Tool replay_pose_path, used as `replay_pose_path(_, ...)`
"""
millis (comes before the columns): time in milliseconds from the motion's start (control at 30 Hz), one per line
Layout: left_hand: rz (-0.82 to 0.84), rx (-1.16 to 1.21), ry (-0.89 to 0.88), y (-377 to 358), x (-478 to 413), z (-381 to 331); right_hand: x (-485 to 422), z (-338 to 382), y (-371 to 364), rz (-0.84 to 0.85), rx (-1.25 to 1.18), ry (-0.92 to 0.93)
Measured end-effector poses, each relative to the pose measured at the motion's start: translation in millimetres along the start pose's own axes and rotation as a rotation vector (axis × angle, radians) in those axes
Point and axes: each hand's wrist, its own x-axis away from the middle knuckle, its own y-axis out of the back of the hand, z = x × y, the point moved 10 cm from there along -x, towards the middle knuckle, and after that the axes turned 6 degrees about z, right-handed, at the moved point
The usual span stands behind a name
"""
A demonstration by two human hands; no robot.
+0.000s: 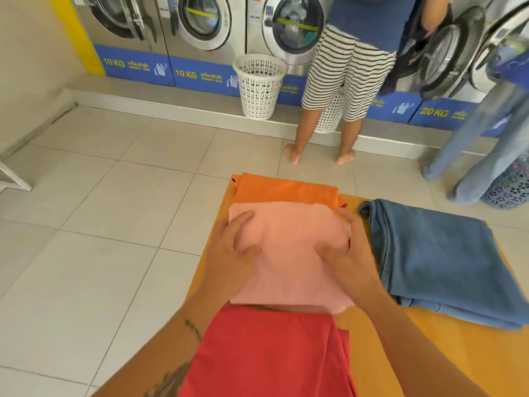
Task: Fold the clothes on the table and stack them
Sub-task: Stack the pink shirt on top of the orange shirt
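- The step in hand looks like placing or smoothing: a folded pink garment (pixel 289 253) lies on the orange table (pixel 400 339), its far edge overlapping a folded orange garment (pixel 286 190) and its near edge a red garment (pixel 266 353).
- The left hand (pixel 232 253) lies flat on the pink garment's left side, fingers spread and thumb resting on the cloth; its grip is wide, pinching nothing.
- The right hand (pixel 346 253) rests on the right side, fingers curled over the edge; whether that grip holds the cloth I cannot tell.
- Folded blue jeans (pixel 435 259) sit just beside the pile, to the right.
- Next, I judge, the pink garment needs squaring onto one pile, and the red one looks only loosely folded, so it may want another fold.
- The pink cloth is thin, soft and matte, a neat rectangle that should slide easily; the jeans are thick, stiff denim with stitched seams, in a bulkier fold.
- The table top is smooth and plain.
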Motion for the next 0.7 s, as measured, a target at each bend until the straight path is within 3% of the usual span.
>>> replay_pose_path(233,-0.045,-0.073,-0.087,-0.5,-94.8,-34.5,-97.8,9.5,26.0,-0.107,0.008,-0.034)
replay_pose_path(300,0.041,-0.202,-0.033,-15.7,-117.4,-18.8,-118.1,-5.6,25.1,-0.099,0.108,-0.087)
replay_pose_path(400,0.224,-0.538,0.057,-39.2,-124.1,26.2,-121.5,-43.1,7.0,0.045,0.399,-0.193)
replay_pose_path(467,0.250,-0.641,0.056,-43.2,-119.8,41.9,-113.5,-58.5,0.0,0.060,0.475,-0.203)
replay_pose_path(700,0.197,-0.523,-0.004,-16.1,-89.4,26.1,-77.6,-53.6,0.7,0.070,0.437,-0.220)
